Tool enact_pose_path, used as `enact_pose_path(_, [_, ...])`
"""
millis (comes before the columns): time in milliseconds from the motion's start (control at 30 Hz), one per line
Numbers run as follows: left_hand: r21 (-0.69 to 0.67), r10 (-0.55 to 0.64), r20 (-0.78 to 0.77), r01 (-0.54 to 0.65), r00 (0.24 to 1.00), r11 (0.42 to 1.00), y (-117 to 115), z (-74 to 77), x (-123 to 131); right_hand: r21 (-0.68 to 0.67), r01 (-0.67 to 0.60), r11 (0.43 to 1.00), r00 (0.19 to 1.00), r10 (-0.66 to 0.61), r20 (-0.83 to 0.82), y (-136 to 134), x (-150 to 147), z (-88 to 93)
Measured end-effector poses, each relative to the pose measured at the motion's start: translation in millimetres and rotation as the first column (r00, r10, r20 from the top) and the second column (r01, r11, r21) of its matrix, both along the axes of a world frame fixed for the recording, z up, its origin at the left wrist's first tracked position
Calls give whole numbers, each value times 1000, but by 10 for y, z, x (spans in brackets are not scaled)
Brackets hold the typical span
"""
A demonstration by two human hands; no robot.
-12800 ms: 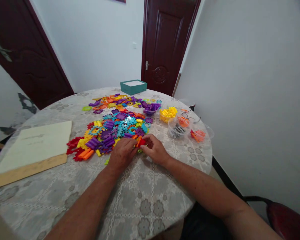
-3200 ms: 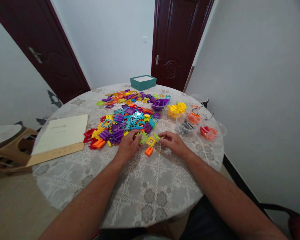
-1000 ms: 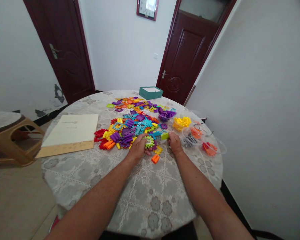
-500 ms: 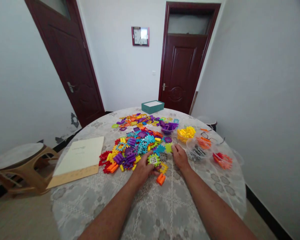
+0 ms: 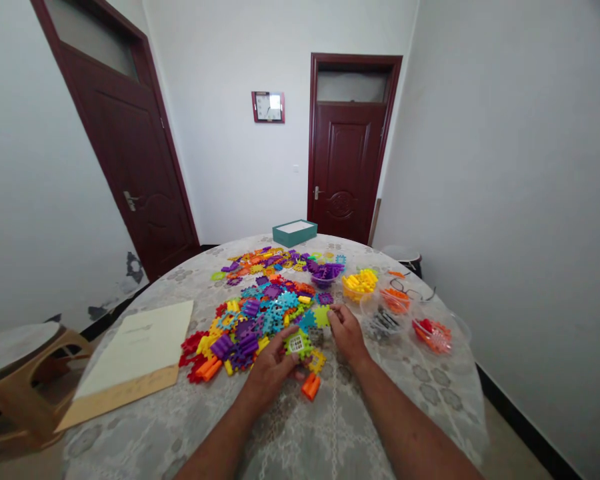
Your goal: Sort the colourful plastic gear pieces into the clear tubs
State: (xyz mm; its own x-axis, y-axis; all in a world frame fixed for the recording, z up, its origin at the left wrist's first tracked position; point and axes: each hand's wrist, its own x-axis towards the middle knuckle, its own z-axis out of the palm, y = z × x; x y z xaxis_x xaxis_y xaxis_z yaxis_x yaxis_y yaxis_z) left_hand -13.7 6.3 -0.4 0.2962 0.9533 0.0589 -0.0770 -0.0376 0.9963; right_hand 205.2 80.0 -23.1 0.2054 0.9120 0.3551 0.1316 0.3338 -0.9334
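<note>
My left hand [image 5: 274, 365] is closed on a lime-green toothed building piece [image 5: 297, 343] with a white window grid in its middle. To its right, my right hand [image 5: 347, 331] pinches the edge of a plain lime-green building piece [image 5: 322, 316]. That piece borders a blue toothed piece [image 5: 307, 321]; whether they are joined I cannot tell. Below lie a grey piece [image 5: 316, 336], a yellow frame piece [image 5: 318, 361] and an orange double-tube piece [image 5: 311, 386]. A heap of mixed building pieces [image 5: 250, 328] spreads left of my hands.
Along the right stand clear bowls of purple pieces [image 5: 326, 272], yellow pieces [image 5: 360, 283], dark pieces [image 5: 384, 321] and red-orange pieces [image 5: 433, 335]. Eyeglasses [image 5: 411, 291] lie beyond them. A teal box [image 5: 295, 233] is at the far edge, a cream folder [image 5: 135, 347] on the left.
The view has tilted up, so the table sits lower in the picture. Both hands keep hold of their lime-green pieces, with little movement against the table.
</note>
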Motion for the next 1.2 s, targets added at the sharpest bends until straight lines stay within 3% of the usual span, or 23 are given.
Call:
enact_pose_path(167, [-4, 26, 1, -26, 1000, 1000, 5, -25, 5, -22, -156, 988, 980, 151, -133, -120, -155, 141])
enact_pose_path(300, [-28, 87, 0, -87, 996, 996, -9, 11, 32, -34, -237, 971, 964, 230, -134, -202, -269, 133])
enact_pose_path(467, [-28, 121, 10, -121, 993, 992, -29, 34, 63, -48, -233, 971, 969, 229, -89, -256, -314, 124])
enact_pose_path(733, [-11, 130, 58, -129, 990, 992, -18, -21, 71, -142, -234, 962, 957, 202, -209, -303, -205, 225])
enact_pose_path(900, [-4, 136, 45, -136, 990, 991, -21, -27, 110, -133, -276, 952, 961, 271, -59, -375, -289, 133])
enact_pose_path(1067, [43, 140, -23, -139, 990, 989, -24, -73, 130, -88, -175, 981, 966, 188, 178, -413, -299, 119])
enact_pose_path(1200, [58, 131, -11, -130, 991, 990, -56, -103, 155, -90, -208, 974, 947, 223, 232, -423, -240, 126])
